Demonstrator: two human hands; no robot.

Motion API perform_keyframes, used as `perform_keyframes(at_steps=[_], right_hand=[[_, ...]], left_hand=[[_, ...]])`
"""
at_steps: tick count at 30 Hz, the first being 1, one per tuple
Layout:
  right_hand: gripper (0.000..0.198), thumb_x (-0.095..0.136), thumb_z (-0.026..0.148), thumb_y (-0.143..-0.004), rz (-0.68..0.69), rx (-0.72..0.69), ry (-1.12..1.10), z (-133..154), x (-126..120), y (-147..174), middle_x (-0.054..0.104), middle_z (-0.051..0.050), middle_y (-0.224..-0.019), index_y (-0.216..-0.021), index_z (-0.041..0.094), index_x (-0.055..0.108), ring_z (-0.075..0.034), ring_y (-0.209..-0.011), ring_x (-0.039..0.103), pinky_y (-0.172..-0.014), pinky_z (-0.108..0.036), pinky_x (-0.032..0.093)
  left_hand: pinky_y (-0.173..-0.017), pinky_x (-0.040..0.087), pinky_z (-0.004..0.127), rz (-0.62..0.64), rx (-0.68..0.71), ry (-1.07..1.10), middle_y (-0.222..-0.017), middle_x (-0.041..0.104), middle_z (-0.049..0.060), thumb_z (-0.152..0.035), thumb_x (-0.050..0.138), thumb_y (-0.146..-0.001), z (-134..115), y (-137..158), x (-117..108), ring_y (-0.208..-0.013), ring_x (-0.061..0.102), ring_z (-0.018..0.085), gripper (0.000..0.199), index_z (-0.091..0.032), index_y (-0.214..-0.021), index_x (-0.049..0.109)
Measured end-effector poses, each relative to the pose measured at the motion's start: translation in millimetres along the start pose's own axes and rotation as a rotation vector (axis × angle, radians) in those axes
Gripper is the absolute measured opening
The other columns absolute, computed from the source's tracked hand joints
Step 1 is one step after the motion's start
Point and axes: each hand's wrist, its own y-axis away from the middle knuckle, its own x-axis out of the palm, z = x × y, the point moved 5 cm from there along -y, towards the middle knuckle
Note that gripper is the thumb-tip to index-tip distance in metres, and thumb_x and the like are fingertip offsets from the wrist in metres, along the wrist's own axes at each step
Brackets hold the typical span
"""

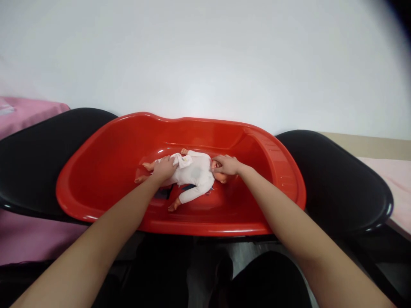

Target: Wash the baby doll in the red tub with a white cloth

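The doll lay on its back inside the red tub, whose raised walls would have kept it from rolling out. The right hand rested at its head, thumb parted from the fingers around the face, seemingly to steady it. The left hand lay at its hips against a bunched white cloth; whether those fingers pinched or merely touched it, I could not tell.

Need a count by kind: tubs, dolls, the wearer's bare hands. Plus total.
Red tub: 1
Doll: 1
Bare hands: 2 (left hand, right hand)
Total: 4
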Motion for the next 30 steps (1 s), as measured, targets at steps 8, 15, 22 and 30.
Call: perform_keyframes(at_steps=[8,15,22,30], right_hand=[[0.056,0.055,0.065,-0.080,0.002,0.002,0.004,0,0,0,0.056,-0.007,-0.133,-0.127,0.034,0.055,-0.036,-0.122,0.047,-0.099,-0.057,0.033],[0.066,0.066,0.067,-0.070,0.011,-0.014,0.019,-1,1,1,0.056,-0.006,-0.133,-0.127,0.035,0.054,-0.035,-0.119,0.048,-0.098,-0.053,0.034],[0.073,0.076,0.054,-0.060,0.055,-0.046,0.048,-3,3,0,0.056,-0.005,-0.131,-0.128,0.037,0.053,-0.035,-0.118,0.048,-0.098,-0.052,0.033],[0.078,0.079,0.047,-0.057,0.074,-0.038,0.043,-3,3,0,0.054,-0.006,-0.135,-0.128,0.034,0.051,-0.036,-0.121,0.045,-0.098,-0.053,0.033]], left_hand=[[-0.086,0.046,0.044,-0.062,-0.044,-0.082,-0.111,0.063,0.014,-0.041,0.038,-0.095,-7,2,-16,-0.103,0.060,0.032,0.040,-0.014,-0.107,0.065],[-0.081,0.047,0.043,-0.112,-0.061,-0.034,-0.107,0.065,0.015,-0.038,0.038,-0.096,-5,2,-19,-0.098,0.062,0.032,0.036,-0.014,-0.104,0.064],[-0.091,0.046,0.037,-0.225,0.200,0.278,-0.112,0.066,0.009,-0.046,0.034,-0.099,-28,5,-36,-0.106,0.059,0.025,0.042,-0.018,-0.113,0.061],[-0.118,0.023,0.034,-0.095,0.446,0.370,-0.149,0.044,0.011,-0.050,0.035,-0.097,-55,2,-5,-0.139,0.037,0.021,0.061,-0.013,-0.145,0.043]])
